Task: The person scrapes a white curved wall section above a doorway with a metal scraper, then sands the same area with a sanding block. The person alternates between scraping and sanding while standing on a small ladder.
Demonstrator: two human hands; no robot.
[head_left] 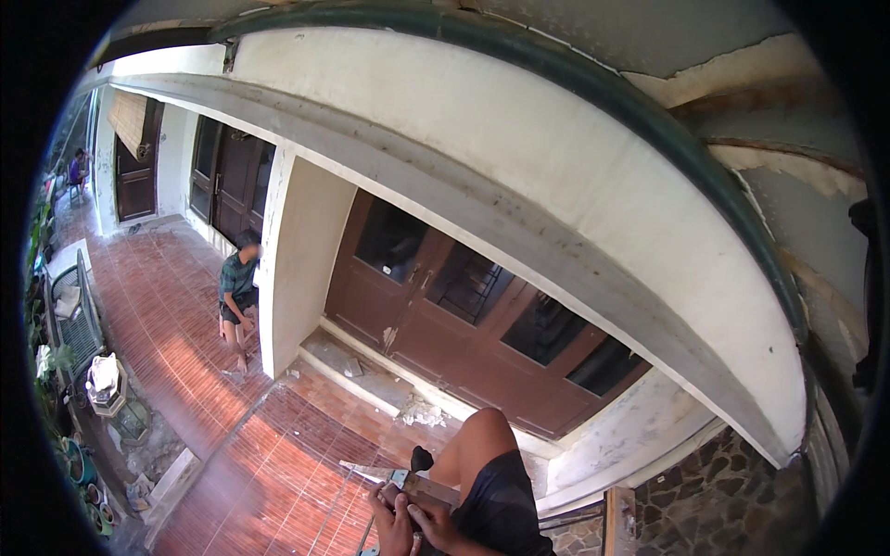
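My left hand (389, 524) and my right hand (434, 524) are close together at the bottom of the view, in front of my bent knee. Fingers of both are curled around a small dark brownish piece (393, 493) whose kind I cannot make out. Just beyond them lies a flat surface (436, 489) with a light blue-green fitting (400, 477) at its end. A pale, narrow, pointed thing (362, 470) sticks out to the left of it. Beside my knee is a black rounded object (422, 459), too small to name.
Far below is a red tiled floor (269, 463). A person (238, 287) sits by the white pillar (278, 269); another (78, 167) is far left. A green metal bench (76, 320) and potted plants (79, 463) line the left. A green pipe (593, 65) runs overhead.
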